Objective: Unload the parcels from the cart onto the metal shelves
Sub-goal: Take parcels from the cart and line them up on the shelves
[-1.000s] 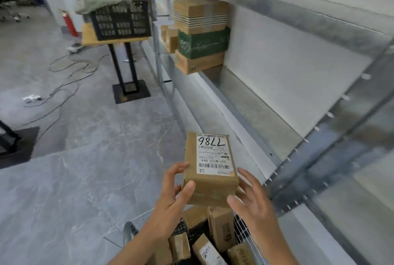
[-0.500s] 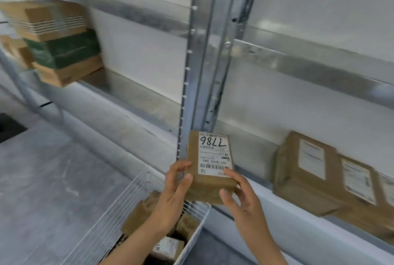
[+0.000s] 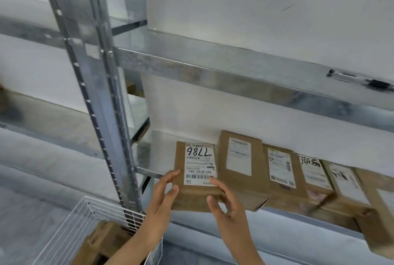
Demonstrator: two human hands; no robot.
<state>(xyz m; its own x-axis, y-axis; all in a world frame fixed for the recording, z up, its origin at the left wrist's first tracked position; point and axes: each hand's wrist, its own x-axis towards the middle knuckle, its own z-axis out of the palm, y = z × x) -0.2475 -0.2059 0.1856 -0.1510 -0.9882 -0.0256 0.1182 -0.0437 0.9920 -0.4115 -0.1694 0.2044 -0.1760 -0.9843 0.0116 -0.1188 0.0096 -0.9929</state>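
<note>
Parcel [image 3: 197,171] marked 7786 lies label up at the front edge of the shelf [image 3: 155,149], just left of the row of boxes [image 3: 277,171]. My left hand [image 3: 162,196] grips its near left corner, fingers curled on top, thumb against the front face. My right hand [image 3: 228,207] pinches the near right corner likewise. My left forearm crosses the corner of the cart [image 3: 70,228].

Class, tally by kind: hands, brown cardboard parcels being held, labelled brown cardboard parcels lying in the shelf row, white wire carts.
Hands: 2, left hand, right hand
Held brown cardboard parcel marked 7786: 1
Labelled brown cardboard parcels in row: 5
White wire cart: 1
Total: 9
</note>
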